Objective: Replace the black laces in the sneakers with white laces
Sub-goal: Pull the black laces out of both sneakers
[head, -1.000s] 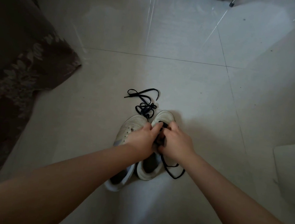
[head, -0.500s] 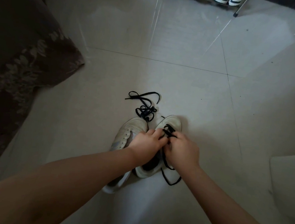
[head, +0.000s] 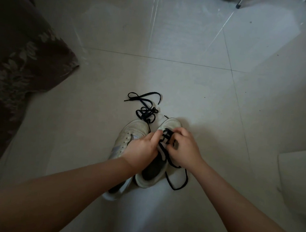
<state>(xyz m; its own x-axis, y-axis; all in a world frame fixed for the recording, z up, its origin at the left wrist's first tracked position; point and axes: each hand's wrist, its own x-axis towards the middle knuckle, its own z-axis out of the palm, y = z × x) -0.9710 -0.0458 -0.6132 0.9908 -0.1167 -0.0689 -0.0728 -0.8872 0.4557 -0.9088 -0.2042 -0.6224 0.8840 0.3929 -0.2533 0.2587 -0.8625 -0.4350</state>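
Two white sneakers stand side by side on the tiled floor, toes pointing away from me. The left sneaker (head: 128, 137) shows bare eyelets without a lace. The right sneaker (head: 152, 178) still carries a black lace (head: 167, 135) across its upper eyelets, and its loose end trails in a loop (head: 178, 182) on the floor beside the heel. My left hand (head: 142, 149) grips the right sneaker's tongue area, fingers curled. My right hand (head: 186, 149) pinches the black lace near the top crossings. A removed black lace (head: 145, 106) lies tangled in front of the toes.
A dark brown patterned fabric (head: 20, 65) covers the left side of the floor. A pale cushion or box (head: 300, 182) sits at the right edge. A rack leg (head: 238, 5) and shoes stand at the far top.
My right hand has shifted right and up on the lace, exposing more of the black crossings. The loose loop beside the heel has grown longer.
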